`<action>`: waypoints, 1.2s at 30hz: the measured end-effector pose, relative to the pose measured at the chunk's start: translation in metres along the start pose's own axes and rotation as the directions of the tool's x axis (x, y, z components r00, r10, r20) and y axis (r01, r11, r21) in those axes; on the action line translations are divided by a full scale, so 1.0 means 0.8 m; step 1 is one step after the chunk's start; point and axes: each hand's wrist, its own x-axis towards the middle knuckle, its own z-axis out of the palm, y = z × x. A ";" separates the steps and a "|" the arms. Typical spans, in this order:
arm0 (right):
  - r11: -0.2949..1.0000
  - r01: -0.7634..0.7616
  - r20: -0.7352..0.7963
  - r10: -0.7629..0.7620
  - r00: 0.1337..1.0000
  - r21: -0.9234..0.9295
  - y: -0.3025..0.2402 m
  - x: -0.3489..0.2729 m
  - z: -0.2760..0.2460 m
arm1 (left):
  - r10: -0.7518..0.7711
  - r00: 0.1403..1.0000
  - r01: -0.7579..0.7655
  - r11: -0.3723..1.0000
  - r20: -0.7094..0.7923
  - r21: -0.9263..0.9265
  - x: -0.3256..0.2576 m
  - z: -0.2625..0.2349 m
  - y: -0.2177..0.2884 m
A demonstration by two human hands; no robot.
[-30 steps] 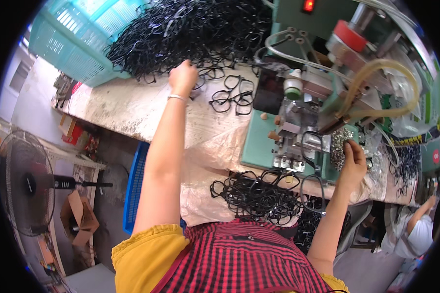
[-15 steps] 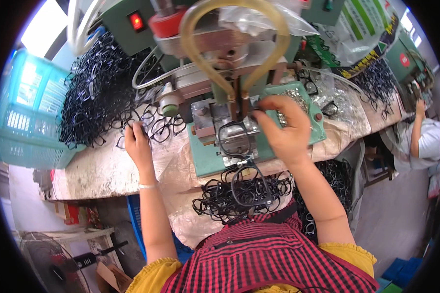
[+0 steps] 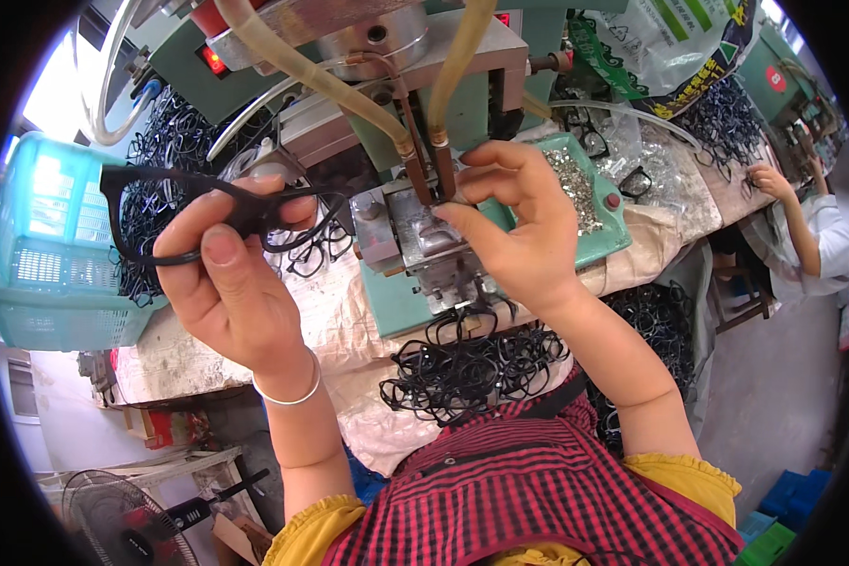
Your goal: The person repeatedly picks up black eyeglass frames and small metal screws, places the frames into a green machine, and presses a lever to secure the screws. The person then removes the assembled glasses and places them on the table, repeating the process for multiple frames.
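Note:
Raised at the left, my left hand (image 3: 245, 307) grips a black eyeglass frame (image 3: 247, 215) by its bridge area, with fingers closed around it. My right hand (image 3: 533, 231) is at the bench machine, its thumb and forefinger close together beside the two copper tips (image 3: 430, 179). Whatever lies between those fingertips is too small to make out. Below the tips sits a metal fixture (image 3: 439, 241) on a green base (image 3: 382, 307). A heap of black eyeglass frames (image 3: 472, 373) lies on the cloth in front of me, just below the fixture.
A green tray (image 3: 616, 238) of small metal parts (image 3: 575, 184) stands right of the fixture. Behind my left hand are piled frames (image 3: 184, 127) and a turquoise basket (image 3: 52, 292). Hoses (image 3: 321, 80) hang over the machine. A co-worker's hand (image 3: 774, 181) is at the far right.
My left hand has risen from the table toward me, bringing up an eyeglass frame. The frame that lay on the fixture is gone from there. My right hand has shifted slightly left by the tips.

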 end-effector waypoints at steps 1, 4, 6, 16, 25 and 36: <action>0.995 -0.075 -0.022 0.076 0.997 0.058 -0.003 -0.002 0.002 | -0.008 1.000 0.008 1.000 0.001 0.003 0.003 0.000 0.000; 0.849 -0.420 0.055 0.426 0.903 0.322 -0.037 -0.007 0.001 | -0.038 0.999 0.039 0.999 -0.010 0.038 -0.003 -0.002 0.009; 0.882 -0.411 0.154 0.384 0.910 0.229 -0.043 -0.012 -0.016 | 0.023 0.993 -0.030 0.998 0.112 0.062 -0.019 0.003 0.007; 0.669 -0.302 -0.176 0.250 0.952 -0.679 0.050 -0.060 -0.158 | 0.146 0.788 -0.336 0.916 0.598 0.220 -0.071 0.034 -0.012; 0.465 -0.080 -0.051 0.075 0.996 -0.882 0.095 -0.034 -0.105 | 0.009 0.879 -0.204 0.911 0.477 0.359 -0.110 0.036 0.009; 0.585 0.088 0.010 -0.136 0.991 -0.806 0.095 -0.028 -0.106 | -0.043 0.987 0.159 0.181 -0.154 0.971 -0.052 -0.183 -0.038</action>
